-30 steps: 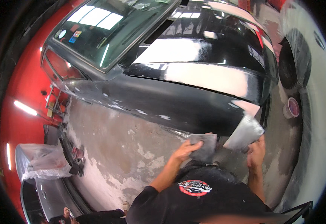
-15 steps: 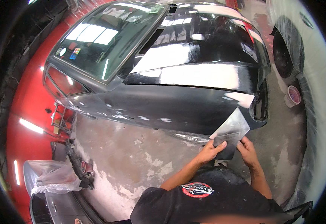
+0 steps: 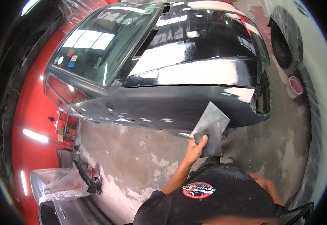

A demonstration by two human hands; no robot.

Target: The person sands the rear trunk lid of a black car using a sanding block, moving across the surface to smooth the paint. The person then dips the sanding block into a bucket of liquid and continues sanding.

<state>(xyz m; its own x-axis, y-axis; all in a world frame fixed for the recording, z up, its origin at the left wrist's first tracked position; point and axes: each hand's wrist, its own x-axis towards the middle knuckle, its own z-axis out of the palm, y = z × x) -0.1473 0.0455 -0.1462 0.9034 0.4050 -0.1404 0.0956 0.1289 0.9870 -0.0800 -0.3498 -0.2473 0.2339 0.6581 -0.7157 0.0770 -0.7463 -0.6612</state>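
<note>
My left hand (image 3: 196, 148) grips two overlapping flat pieces that look like sandpaper, its thumb pressed on top. One piece is a light grey sheet (image 3: 213, 117) pointing up and away; the other is a dark grey sheet (image 3: 212, 145) lying over its near end. Both are held in front of my body, short of the black car's side panel (image 3: 163, 103), without visible contact. My right forearm (image 3: 265, 183) is bent in at the lower right against the black shirt. The shirt hides the right hand's fingers.
The car's hood (image 3: 204, 73) has whitish bright areas. A pinkish bucket (image 3: 294, 88) stands on the floor to the right, near a plastic-covered vehicle (image 3: 315, 97). At the left are a red wall (image 3: 32, 116), a small reddish container (image 3: 93, 172) and a plastic-draped car part (image 3: 64, 183).
My right hand has let go of the sheets and drawn back to my body at the lower right. The left hand has moved a little left, still holding them.
</note>
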